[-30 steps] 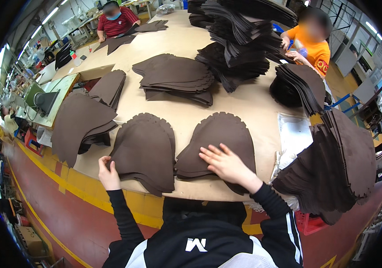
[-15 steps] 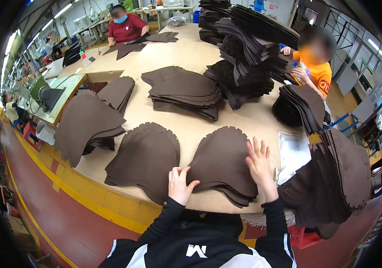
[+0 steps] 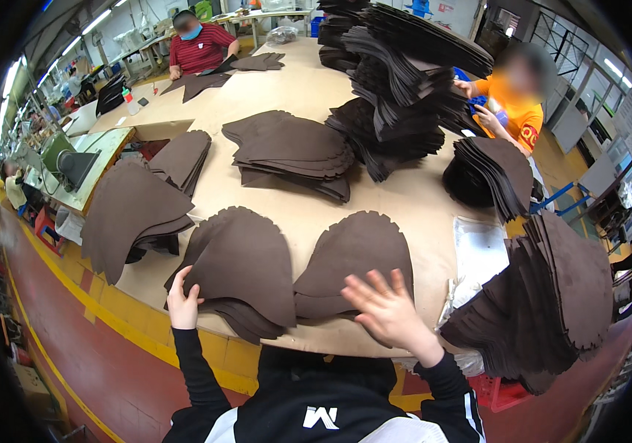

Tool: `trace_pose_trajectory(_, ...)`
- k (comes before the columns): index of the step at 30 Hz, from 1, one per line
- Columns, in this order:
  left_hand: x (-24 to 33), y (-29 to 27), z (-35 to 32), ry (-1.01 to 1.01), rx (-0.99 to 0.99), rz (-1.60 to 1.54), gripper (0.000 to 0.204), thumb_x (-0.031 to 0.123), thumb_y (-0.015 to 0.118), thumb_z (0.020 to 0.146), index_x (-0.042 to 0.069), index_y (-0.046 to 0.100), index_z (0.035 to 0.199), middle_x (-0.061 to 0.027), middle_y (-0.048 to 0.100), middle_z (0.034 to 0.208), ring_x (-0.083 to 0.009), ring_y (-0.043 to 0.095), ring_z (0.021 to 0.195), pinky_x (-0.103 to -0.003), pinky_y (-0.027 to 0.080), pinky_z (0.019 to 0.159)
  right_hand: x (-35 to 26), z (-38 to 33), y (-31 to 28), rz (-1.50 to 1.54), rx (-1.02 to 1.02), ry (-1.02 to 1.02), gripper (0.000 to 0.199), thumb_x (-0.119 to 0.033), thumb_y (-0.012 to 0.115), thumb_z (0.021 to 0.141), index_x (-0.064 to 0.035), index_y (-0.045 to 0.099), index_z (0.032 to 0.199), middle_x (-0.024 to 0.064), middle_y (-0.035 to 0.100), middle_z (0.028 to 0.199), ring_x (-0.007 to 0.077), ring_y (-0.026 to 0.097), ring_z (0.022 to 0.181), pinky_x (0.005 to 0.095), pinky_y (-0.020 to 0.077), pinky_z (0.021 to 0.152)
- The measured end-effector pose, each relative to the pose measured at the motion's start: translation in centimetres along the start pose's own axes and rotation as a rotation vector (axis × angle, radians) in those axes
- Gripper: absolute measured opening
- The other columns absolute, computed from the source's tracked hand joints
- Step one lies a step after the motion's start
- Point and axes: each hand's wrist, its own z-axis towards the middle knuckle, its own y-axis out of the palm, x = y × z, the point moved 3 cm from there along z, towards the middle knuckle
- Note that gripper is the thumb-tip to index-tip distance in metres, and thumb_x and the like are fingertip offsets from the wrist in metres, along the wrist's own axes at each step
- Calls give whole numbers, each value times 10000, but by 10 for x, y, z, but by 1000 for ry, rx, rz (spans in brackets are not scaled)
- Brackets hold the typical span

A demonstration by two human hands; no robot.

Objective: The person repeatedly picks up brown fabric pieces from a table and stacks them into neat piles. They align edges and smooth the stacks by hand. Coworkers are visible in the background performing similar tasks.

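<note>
The left hand (image 3: 182,304) pinches the edge of the left pile (image 3: 238,269). The right hand (image 3: 384,310) lies flat and open on the right pile (image 3: 356,255).

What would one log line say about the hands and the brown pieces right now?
left hand: grips edge of left brown stack | right hand: flat, fingers spread, on right brown stack | table: more brown stacks around

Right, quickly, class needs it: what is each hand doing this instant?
Left hand: closed on the edge of the left stack of dark brown dome-shaped fabric pieces.
Right hand: open, fingers spread, flat on the right stack of matching pieces.
</note>
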Motion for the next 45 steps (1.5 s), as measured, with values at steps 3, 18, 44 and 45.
trace_pose_trajectory(3,2,-4,-11,295,303,669,476,26,674,829,40,565,1292,-162,565,1286,-324,549,1186,-424,442,1004,-7,30,29,91,-65,-76,530,-402,483,1000,-251,403,1502,-6,355,1574,269,249,1482,505,123,1207)
trace_pose_trajectory(18,52,198,-61,598,-109,330,544,186,791,767,6,581,1235,-172,563,1312,-380,468,1280,-426,402,1062,153,84,64,37,-104,647,535,-339,360,1037,-207,287,1551,94,181,1634,352,121,1508,610,43,1182)
trace_pose_trajectory(44,3,-5,-8,324,236,523,418,16,655,861,82,604,1270,-114,683,1056,-241,633,780,-387,531,782,21,42,31,23,61,12,558,-378,453,1013,-228,334,1537,-15,295,1601,229,166,1508,478,33,1221)
trace_pose_trajectory(45,8,-10,-12,442,417,690,430,31,668,851,82,599,1272,-120,675,1023,-274,630,821,-408,508,835,14,41,41,4,-15,22,554,-387,453,1011,-240,340,1533,-23,300,1599,212,187,1502,475,48,1220)
